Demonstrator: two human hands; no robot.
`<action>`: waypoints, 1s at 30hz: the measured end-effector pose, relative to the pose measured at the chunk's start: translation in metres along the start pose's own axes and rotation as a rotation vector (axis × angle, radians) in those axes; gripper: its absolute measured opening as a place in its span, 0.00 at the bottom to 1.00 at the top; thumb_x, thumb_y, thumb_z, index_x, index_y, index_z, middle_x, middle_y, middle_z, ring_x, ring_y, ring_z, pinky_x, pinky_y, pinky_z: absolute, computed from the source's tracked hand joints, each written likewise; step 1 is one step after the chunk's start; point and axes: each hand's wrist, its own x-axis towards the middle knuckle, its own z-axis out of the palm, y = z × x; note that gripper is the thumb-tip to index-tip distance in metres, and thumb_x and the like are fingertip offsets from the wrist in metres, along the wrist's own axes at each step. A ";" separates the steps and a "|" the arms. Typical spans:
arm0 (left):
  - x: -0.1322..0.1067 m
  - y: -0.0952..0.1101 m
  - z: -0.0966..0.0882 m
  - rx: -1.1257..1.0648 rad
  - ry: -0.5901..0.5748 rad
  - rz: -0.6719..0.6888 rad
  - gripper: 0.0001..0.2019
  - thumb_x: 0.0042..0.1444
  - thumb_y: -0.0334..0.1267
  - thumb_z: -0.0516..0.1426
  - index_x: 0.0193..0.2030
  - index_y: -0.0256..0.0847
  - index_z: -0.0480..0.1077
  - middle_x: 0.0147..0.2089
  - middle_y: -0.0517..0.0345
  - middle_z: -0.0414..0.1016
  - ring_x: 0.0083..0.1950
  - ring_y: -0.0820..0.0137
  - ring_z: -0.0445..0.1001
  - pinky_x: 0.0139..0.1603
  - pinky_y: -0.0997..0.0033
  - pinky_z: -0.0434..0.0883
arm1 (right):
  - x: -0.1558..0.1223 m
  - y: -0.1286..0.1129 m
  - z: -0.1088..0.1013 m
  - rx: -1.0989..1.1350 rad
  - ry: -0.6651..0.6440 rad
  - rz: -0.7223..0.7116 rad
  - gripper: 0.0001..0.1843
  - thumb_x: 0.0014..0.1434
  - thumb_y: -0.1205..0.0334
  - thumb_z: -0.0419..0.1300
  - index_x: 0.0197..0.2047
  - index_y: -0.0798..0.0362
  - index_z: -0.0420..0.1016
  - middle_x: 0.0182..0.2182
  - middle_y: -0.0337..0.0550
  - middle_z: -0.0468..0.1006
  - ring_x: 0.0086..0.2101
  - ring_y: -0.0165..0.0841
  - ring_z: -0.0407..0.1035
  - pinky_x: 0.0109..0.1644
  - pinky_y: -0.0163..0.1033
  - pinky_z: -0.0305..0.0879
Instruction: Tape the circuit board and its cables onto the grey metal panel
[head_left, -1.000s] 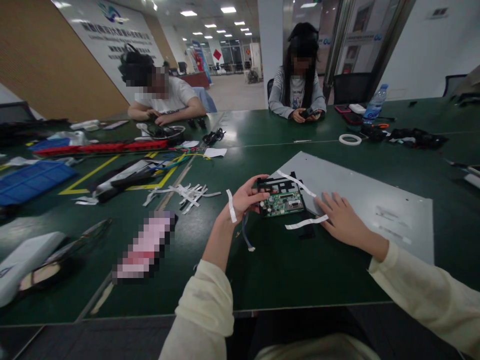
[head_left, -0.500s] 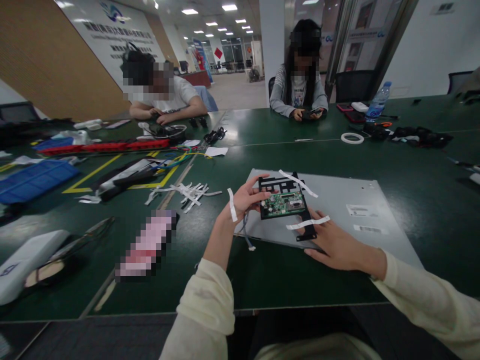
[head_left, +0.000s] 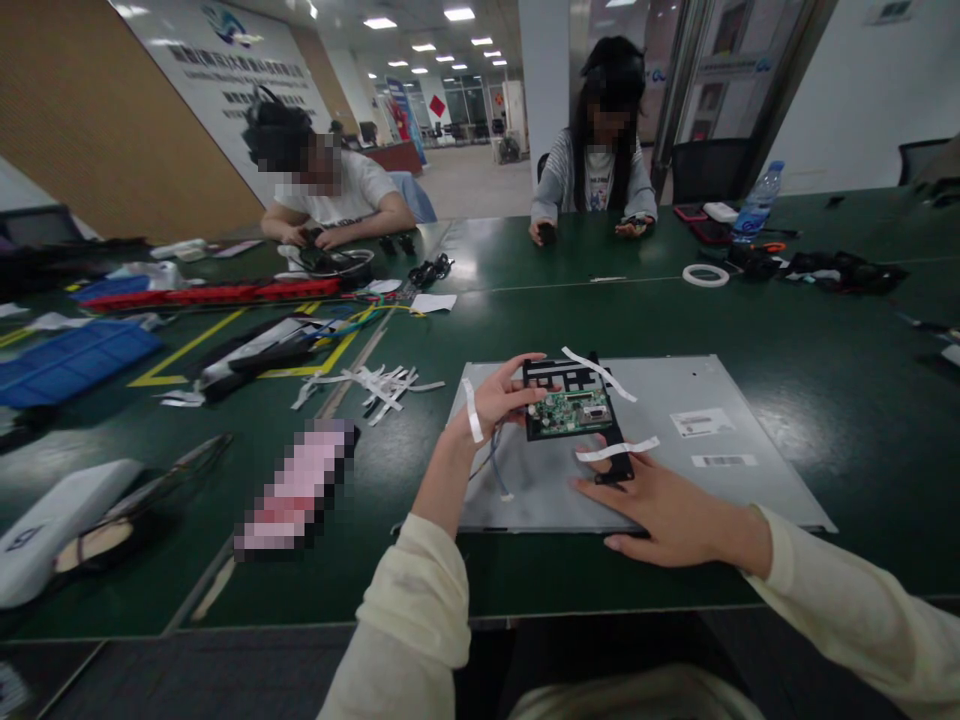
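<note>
My left hand (head_left: 493,403) grips the left edge of a green circuit board (head_left: 571,411) mounted on a black bracket (head_left: 582,378), held just above a grey metal panel (head_left: 705,385). White tape strips (head_left: 618,450) hang from the bracket, and one strip sticks to my left wrist. A thin cable (head_left: 495,470) dangles below the board. My right hand (head_left: 664,508) lies flat with fingers spread on the near edge of the panel, which rests on the green table (head_left: 570,570).
A pile of white tape strips (head_left: 375,385) lies left of the panel. A pink object (head_left: 294,490) and a white device (head_left: 52,530) sit near left. A tape roll (head_left: 705,275), bottle (head_left: 752,208) and black gear are far right. Two people sit across the table.
The grey panel has turned and slid toward me under my right hand, now lying square to the table edge. My left hand kept holding the board.
</note>
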 end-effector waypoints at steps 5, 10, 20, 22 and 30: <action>0.005 -0.005 0.004 -0.006 0.023 -0.036 0.40 0.42 0.39 0.68 0.62 0.45 0.58 0.44 0.48 0.79 0.33 0.70 0.76 0.23 0.81 0.68 | 0.000 -0.004 0.003 -0.024 0.019 -0.038 0.39 0.59 0.45 0.55 0.69 0.49 0.51 0.67 0.55 0.51 0.64 0.51 0.48 0.64 0.57 0.49; 0.009 -0.011 0.005 -0.019 0.039 -0.063 0.39 0.41 0.38 0.68 0.61 0.44 0.58 0.43 0.48 0.79 0.35 0.68 0.77 0.24 0.81 0.68 | -0.005 -0.022 0.012 -0.138 0.116 -0.173 0.25 0.63 0.60 0.52 0.63 0.55 0.62 0.61 0.57 0.62 0.59 0.44 0.59 0.58 0.50 0.62; 0.020 -0.030 0.010 0.117 0.018 -0.050 0.39 0.44 0.44 0.67 0.62 0.46 0.55 0.46 0.49 0.78 0.34 0.69 0.76 0.22 0.78 0.70 | -0.037 0.003 -0.024 -0.074 0.298 -0.103 0.21 0.64 0.65 0.49 0.60 0.50 0.67 0.54 0.46 0.73 0.53 0.35 0.68 0.56 0.45 0.67; 0.021 -0.034 0.011 0.212 0.054 -0.012 0.39 0.45 0.45 0.65 0.63 0.44 0.55 0.45 0.50 0.77 0.33 0.69 0.75 0.25 0.74 0.71 | -0.042 0.032 -0.032 -0.056 0.327 0.035 0.21 0.65 0.62 0.47 0.60 0.48 0.66 0.55 0.44 0.72 0.54 0.36 0.67 0.58 0.47 0.65; 0.019 -0.040 0.002 0.938 0.251 0.296 0.34 0.48 0.49 0.62 0.59 0.35 0.64 0.53 0.42 0.67 0.50 0.59 0.71 0.55 0.55 0.68 | -0.038 0.133 -0.022 0.007 0.254 0.368 0.28 0.65 0.48 0.45 0.65 0.48 0.58 0.61 0.45 0.64 0.60 0.40 0.59 0.63 0.51 0.58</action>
